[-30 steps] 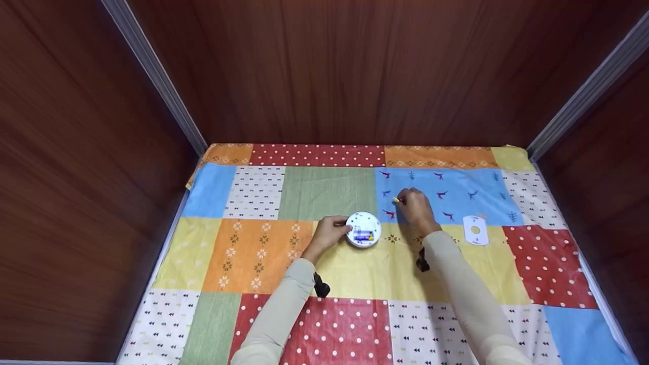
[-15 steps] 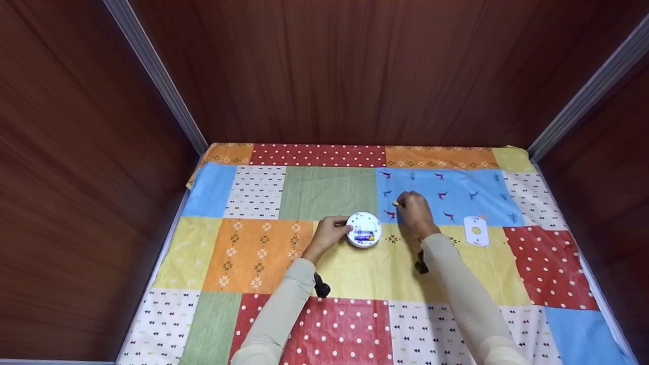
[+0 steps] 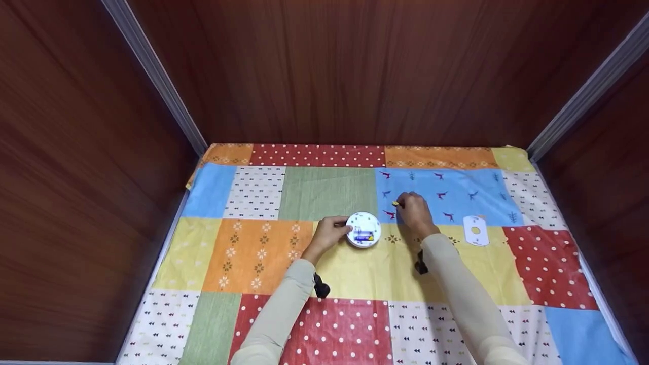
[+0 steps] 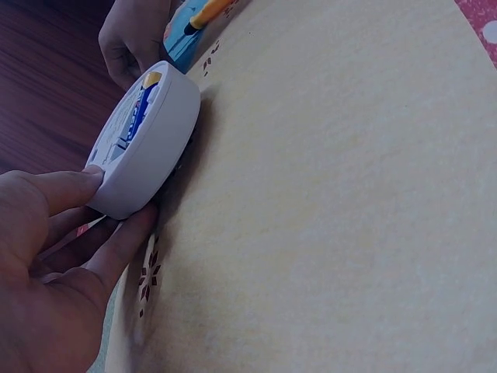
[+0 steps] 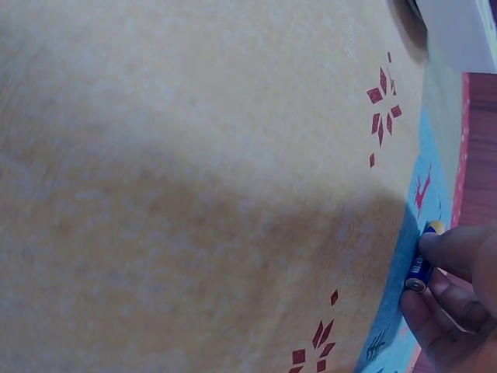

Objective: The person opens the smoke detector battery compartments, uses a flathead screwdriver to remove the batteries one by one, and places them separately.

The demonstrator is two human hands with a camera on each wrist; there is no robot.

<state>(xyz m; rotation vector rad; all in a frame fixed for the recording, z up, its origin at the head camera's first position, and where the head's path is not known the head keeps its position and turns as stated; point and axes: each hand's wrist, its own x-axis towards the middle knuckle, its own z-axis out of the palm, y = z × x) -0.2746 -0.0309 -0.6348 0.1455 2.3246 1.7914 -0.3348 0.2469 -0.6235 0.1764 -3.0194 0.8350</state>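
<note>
My left hand [image 3: 329, 236] grips the left rim of a white round device [image 3: 363, 230], thumb on top and fingers beneath. In the left wrist view, the device [image 4: 151, 148] is tilted, its compartment side showing. A blue and yellow battery [image 3: 364, 236] lies in that compartment, beside a slot. To the right, my right hand [image 3: 416, 210] is over the blue cloth patch. It pinches another battery [image 5: 422, 260], also blue and yellow, between thumb and fingers; only the yellow end shows in the head view.
A white flat plate [image 3: 475, 230] with rounded ends and a round hole lies on the right. Patchwork cloth [image 3: 350, 329] covers the table. Brown wood panels [image 3: 324, 71] stand behind and on both sides.
My right hand has shifted slightly toward me with its battery since a second ago. The left hand and the round device have stayed in place.
</note>
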